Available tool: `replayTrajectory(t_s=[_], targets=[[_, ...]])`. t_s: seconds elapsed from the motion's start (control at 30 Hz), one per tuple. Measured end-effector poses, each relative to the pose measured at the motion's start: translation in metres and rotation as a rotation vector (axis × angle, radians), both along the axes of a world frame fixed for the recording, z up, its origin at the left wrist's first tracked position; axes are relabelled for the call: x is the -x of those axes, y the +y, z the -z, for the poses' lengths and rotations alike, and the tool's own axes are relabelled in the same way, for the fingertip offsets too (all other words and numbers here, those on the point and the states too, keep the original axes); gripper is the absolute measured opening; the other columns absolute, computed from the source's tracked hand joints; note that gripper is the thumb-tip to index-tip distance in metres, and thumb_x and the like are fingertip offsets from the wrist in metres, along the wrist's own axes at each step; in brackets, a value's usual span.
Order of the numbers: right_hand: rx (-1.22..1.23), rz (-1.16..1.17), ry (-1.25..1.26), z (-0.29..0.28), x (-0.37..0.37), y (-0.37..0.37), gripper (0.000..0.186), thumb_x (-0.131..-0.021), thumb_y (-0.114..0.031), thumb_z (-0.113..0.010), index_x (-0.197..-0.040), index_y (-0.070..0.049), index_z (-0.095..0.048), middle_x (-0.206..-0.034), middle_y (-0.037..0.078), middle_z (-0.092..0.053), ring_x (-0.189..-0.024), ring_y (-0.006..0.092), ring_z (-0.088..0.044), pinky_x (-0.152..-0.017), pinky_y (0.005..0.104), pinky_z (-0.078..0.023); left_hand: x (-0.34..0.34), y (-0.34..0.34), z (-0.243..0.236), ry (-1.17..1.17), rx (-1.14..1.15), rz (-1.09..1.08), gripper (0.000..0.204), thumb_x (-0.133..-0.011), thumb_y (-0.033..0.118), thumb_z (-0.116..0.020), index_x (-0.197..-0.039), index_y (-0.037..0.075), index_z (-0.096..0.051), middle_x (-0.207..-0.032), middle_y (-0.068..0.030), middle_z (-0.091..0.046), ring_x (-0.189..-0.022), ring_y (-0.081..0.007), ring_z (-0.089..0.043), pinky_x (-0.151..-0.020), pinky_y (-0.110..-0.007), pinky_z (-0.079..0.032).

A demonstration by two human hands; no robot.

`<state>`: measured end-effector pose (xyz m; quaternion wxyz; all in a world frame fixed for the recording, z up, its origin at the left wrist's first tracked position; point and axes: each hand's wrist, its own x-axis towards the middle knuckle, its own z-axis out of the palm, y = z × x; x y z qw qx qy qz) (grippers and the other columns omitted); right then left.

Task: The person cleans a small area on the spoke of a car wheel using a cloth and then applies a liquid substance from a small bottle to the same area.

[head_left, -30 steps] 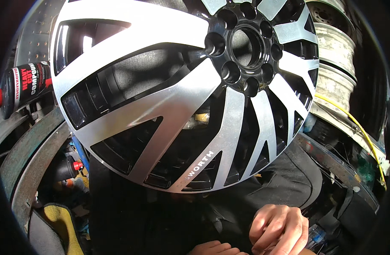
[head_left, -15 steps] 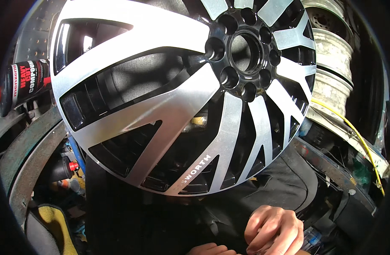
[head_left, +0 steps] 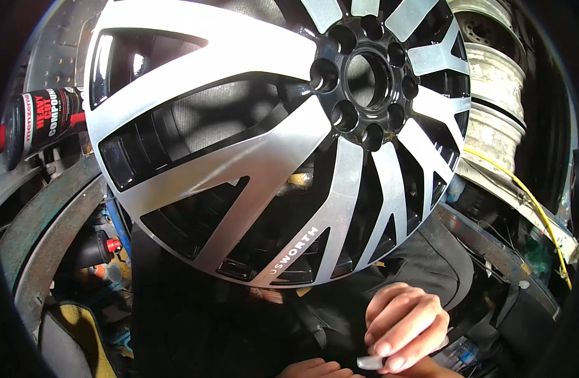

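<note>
One large wheel rim [head_left: 283,148] fills most of my view, tilted over my dark clothing [head_left: 188,315], its lower edge just above my hands. Its spokes fork into Y shapes with flat, silvery faces; sunlight bleaches those at upper left to white, while the lower ones show a soft, brushed-looking grey. Glossy black lines the recesses between them and coats the hub [head_left: 393,79], where round holes ring a wider central opening. Pale lettering [head_left: 295,251] runs along one lower spoke.

My right hand [head_left: 390,356] has its thumb and fingers pinched together on a small, pale, smooth-looking piece [head_left: 369,363]. Only the fingers of my left hand [head_left: 321,368] show at the lower edge, so I cannot tell whether they grip anything.

Left of the rim leans a black plastic bottle [head_left: 53,120]; to its right, scuffed whitish rims [head_left: 491,138] stand stacked beside a thin yellow hose [head_left: 529,189].
</note>
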<state>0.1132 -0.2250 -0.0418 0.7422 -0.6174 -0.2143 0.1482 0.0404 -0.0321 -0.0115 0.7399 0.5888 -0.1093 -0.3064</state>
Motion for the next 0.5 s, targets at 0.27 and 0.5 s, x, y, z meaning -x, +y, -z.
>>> replayTrajectory(t_s=[0.27, 0.5], targets=[[0.409, 0.244, 0.04, 0.007, 0.012, 0.017, 0.047, -0.092, -0.035, -0.043, -0.059, -0.004, -0.053, -0.074, 0.018, -0.065, -0.055, 0.0245, -0.061, -0.052, 0.0329, -0.049, -0.003, 0.005, -0.003, 0.03, -0.006, 0.047, 0.014, -0.08, 0.022, -0.069, -0.082, 0.012, -0.059, -0.071, -0.0015, -0.054, -0.065, -0.0188, -0.053, -0.06, -0.032, -0.043], [1.211, -0.265, -0.121, -0.008, -0.012, 0.043, 0.017, -0.066, -0.014, -0.063, -0.061, -0.007, -0.048, -0.104, 0.014, -0.069, -0.048, 0.0185, -0.057, -0.048, 0.0292, -0.048, -0.002, 0.008, -0.002, -0.004, 0.077, 0.022, 0.014, -0.083, 0.021, -0.066, -0.086, 0.01, -0.057, -0.073, -0.0057, -0.057, -0.067, -0.0236, -0.057, -0.062, -0.036, -0.047]])
